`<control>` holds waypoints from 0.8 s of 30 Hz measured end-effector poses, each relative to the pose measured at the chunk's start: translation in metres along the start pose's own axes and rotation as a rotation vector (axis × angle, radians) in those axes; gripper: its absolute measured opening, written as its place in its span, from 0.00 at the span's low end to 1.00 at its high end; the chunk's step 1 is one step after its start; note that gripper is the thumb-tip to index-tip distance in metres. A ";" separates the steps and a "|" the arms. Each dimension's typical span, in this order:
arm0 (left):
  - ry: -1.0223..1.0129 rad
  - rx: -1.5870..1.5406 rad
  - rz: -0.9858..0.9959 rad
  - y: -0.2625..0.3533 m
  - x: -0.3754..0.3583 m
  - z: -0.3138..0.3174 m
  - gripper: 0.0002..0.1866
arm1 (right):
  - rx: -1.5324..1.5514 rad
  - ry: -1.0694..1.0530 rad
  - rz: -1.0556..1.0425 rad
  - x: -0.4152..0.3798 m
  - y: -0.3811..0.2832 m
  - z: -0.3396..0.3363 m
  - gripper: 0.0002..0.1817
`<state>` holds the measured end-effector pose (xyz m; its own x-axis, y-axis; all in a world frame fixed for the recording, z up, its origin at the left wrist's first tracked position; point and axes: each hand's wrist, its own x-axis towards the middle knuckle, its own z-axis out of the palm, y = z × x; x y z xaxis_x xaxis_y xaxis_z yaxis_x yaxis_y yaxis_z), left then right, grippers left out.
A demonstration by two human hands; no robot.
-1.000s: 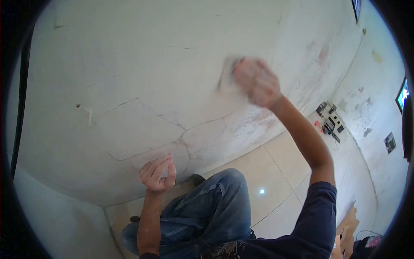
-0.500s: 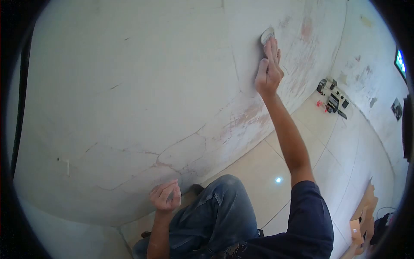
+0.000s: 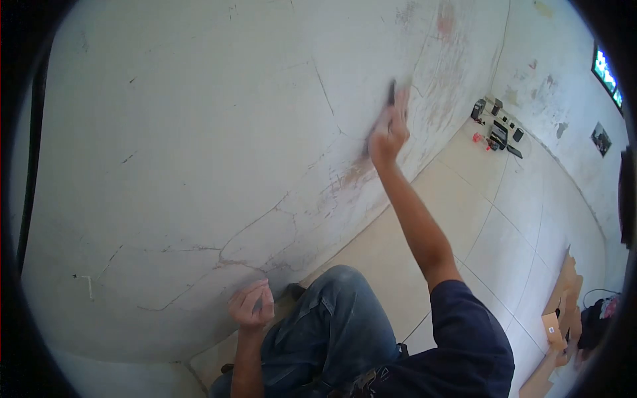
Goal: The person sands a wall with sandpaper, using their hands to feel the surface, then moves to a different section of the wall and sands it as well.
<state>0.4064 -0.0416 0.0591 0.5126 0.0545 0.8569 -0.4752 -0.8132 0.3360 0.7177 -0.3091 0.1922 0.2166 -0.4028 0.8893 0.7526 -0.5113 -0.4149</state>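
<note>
My right hand [image 3: 390,129] is stretched far out against the wall [image 3: 199,132], its fingers closed over a small flat pad [image 3: 392,93]. Only a dark, blurred edge of that pad shows, at the wall surface. Low down, my left hand [image 3: 252,305] is raised near the wall above my lap, fingers curled and tips pinched to the thumb. Whether anything is between those fingertips is hidden. The pale wall carries branching cracks, scratches and reddish worn patches around my right hand and below it.
My bent knee [image 3: 342,292] is close to the wall on the tiled floor [image 3: 458,199]. Several small devices [image 3: 499,134] lie in the far corner. A lit screen [image 3: 607,71] hangs on the right wall. Torn cardboard [image 3: 564,305] and dark cloth [image 3: 592,330] lie at right.
My right hand has moved down and left in view, along the wall with the pad. The camera view has shifted slightly. My left hand stays nearly where it was, still pinched.
</note>
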 end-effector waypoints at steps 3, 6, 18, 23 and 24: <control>0.014 -0.008 -0.016 -0.002 0.000 0.001 0.03 | 0.068 -0.134 -0.414 0.031 -0.050 0.013 0.23; -0.026 -0.068 -0.029 0.001 -0.003 0.006 0.02 | 0.163 -0.509 -0.741 -0.008 -0.067 -0.006 0.23; 0.009 -0.026 0.080 0.012 0.011 -0.006 0.04 | 0.088 -0.098 -0.129 0.005 -0.115 0.021 0.25; 0.022 -0.023 0.084 0.013 0.013 -0.011 0.05 | 0.214 -0.592 -0.606 -0.097 -0.119 -0.009 0.26; 0.027 -0.013 0.090 0.013 0.014 -0.013 0.05 | 0.253 -0.729 -0.695 -0.119 -0.113 -0.020 0.25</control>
<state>0.3985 -0.0440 0.0804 0.4480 -0.0025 0.8940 -0.5278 -0.8079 0.2622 0.5940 -0.2183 0.1292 -0.0551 0.5201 0.8523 0.9456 -0.2470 0.2118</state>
